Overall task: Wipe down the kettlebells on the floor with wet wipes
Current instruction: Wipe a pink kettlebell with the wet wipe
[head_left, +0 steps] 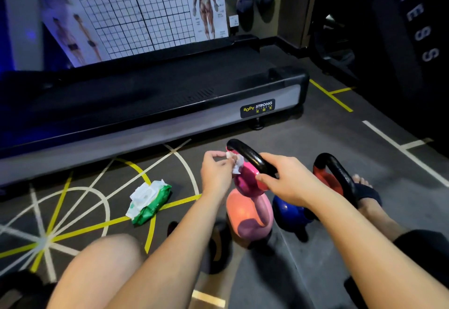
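1. The floor [315, 163] under you is dark grey matting marked with yellow and white lines.
2. A black treadmill [145, 104] stands on it ahead of you.
3. A green pack of wet wipes [148, 201] lies on the lines, left of the kettlebells.
4. Three kettlebells stand close together: a peach-and-pink kettlebell [245, 216], a blue kettlebell [286, 214] just to its right, and a red kettlebell [325, 177] beyond the blue.
5. Your foot [366, 194], in a dark slipper, rests beside the red one.
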Action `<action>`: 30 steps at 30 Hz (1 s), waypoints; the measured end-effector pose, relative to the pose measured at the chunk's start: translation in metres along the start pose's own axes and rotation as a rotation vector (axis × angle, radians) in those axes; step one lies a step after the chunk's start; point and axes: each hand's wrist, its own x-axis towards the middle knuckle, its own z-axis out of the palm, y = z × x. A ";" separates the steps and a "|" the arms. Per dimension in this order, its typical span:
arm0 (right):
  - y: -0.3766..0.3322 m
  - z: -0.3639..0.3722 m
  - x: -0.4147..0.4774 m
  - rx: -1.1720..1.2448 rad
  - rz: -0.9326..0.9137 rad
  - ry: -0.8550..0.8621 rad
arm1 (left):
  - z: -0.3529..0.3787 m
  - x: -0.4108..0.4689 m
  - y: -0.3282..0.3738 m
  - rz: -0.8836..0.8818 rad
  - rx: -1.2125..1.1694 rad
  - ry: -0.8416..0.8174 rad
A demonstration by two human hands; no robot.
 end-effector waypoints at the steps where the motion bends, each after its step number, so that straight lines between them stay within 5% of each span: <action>1: 0.000 -0.001 0.000 0.012 -0.003 -0.004 | 0.000 0.000 0.001 0.015 0.026 -0.010; 18: -0.003 0.004 -0.003 0.001 -0.036 0.015 | 0.010 -0.005 -0.014 0.392 0.223 0.180; 30: -0.007 -0.002 -0.001 -0.001 -0.048 0.044 | 0.007 -0.002 -0.012 0.370 0.431 0.092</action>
